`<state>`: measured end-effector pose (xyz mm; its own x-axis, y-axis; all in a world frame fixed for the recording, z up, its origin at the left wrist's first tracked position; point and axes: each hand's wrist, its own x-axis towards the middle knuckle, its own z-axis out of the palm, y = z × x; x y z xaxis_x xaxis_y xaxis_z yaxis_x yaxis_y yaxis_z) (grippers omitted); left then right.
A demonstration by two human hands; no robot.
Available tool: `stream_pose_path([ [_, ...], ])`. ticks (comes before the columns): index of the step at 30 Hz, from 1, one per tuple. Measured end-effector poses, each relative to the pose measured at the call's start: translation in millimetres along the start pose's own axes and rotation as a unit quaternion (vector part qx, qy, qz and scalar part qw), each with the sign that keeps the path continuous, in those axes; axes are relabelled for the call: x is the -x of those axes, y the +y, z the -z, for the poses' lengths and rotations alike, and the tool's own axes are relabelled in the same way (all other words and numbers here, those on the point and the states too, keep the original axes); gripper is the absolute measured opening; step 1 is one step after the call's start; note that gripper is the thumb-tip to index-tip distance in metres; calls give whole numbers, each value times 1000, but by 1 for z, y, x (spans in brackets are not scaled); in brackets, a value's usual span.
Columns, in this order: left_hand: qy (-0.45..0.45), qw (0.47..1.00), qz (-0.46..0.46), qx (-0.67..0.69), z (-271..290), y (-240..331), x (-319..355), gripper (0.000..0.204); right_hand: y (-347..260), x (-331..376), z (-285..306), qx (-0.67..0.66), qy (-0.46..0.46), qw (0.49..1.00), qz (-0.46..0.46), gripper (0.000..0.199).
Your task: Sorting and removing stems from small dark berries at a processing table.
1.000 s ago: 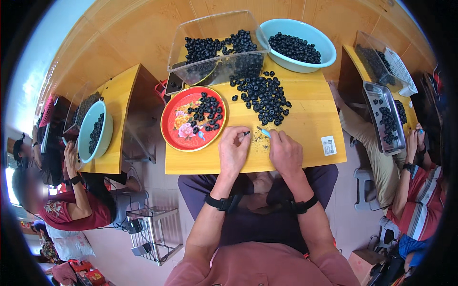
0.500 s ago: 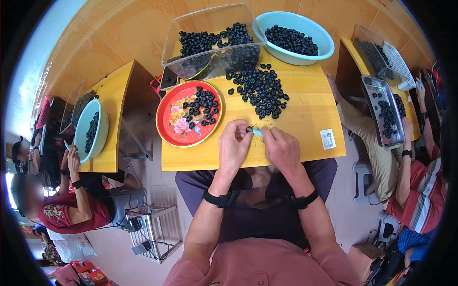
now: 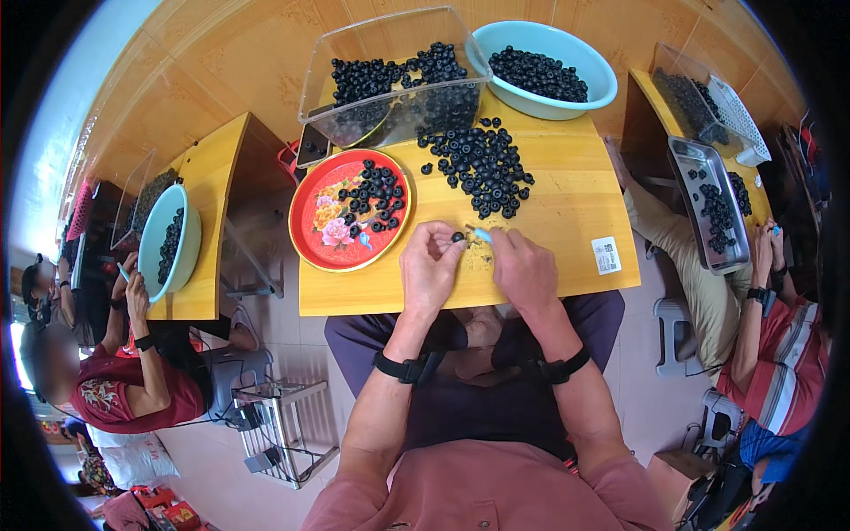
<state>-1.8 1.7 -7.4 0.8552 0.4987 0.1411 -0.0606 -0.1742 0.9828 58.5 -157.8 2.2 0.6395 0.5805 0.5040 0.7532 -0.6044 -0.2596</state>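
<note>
Above the near part of the yellow table, my left hand (image 3: 430, 267) pinches a small round black piece (image 3: 457, 237) between thumb and fingers. My right hand (image 3: 526, 270) is closed on a slim tool with a light blue handle (image 3: 482, 235). The tool's tip points toward the black piece, with a small gap between them; what kind of tip it is, I cannot make out. Dark specks lie on the wood below. Beyond my hands spreads a loose heap of black ring-shaped pieces (image 3: 489, 173). More of them sit on a red flowered tray (image 3: 305, 234) to the left.
A clear plastic bin (image 3: 336, 44) and a light blue basin (image 3: 605, 81), both with black pieces, stand at the back. A white label (image 3: 606, 256) is on the table's right. People work at side tables, with another blue basin (image 3: 188, 252) left and a metal tray (image 3: 730, 261) right.
The blue-handled tool has drawn back from the black piece, and both hands have shifted slightly. At the right table, another person's hands have come together away from the metal tray.
</note>
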Motion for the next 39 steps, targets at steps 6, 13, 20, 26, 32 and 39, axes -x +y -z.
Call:
stream_pose_path([
  [6,26,998,10,55,1,-5,-1,29,1,-1,1,40,6,999,-34,10],
  [13,11,999,-41,-19,5,4,0,17,1,0,-3,45,9,999,-26,11],
  [20,51,985,-130,-105,25,15,-7,14,0,0,-1,45,8,998,-31,15],
  [26,80,942,-161,-282,80,46,-51,19,3,2,-2,50,12,998,-30,14],
  [32,-22,869,-249,-427,72,47,-106,25,3,-1,-4,39,28,998,-28,13],
  [39,-86,731,-230,-637,30,32,-142,25,4,1,-7,30,33,999,-28,10],
])
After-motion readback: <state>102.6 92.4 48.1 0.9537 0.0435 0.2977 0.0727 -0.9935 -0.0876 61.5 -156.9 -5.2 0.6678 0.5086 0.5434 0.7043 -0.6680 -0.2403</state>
